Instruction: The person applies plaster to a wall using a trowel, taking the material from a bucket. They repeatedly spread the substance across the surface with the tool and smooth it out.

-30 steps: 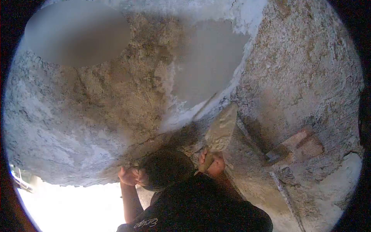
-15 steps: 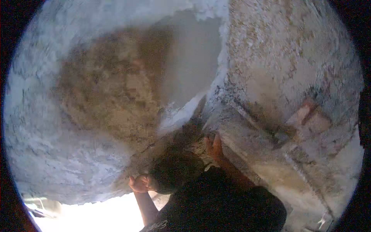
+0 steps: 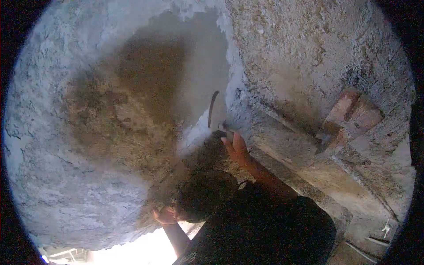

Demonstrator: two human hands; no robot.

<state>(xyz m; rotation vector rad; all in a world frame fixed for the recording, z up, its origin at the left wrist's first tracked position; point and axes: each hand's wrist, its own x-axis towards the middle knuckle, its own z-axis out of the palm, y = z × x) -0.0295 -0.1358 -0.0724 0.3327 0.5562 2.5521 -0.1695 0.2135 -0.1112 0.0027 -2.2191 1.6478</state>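
Neither my left hand nor my right hand is in view. Another person, seen from behind in a dark shirt [image 3: 269, 229], is at the lower middle, with a dark, rounded head [image 3: 205, 194]. That person's right hand [image 3: 238, 152] is raised against the wall and grips a thin tool [image 3: 212, 109], seen almost edge-on beside the smooth grey patch [image 3: 205, 57]. The other hand [image 3: 165, 215] is bent up beside the head; whether it holds anything is unclear.
Rough pale wall [image 3: 57, 176] curves around the left side. On the right are a reddish-brown flat piece [image 3: 364, 117], a thin rod [image 3: 364, 185] and ledges [image 3: 282, 163]. Bright light comes through an opening [image 3: 137, 251] at the bottom left.
The view has shifted, with the wall corner now further left. The other person's right hand has moved up, and the thin tool now shows beside it.
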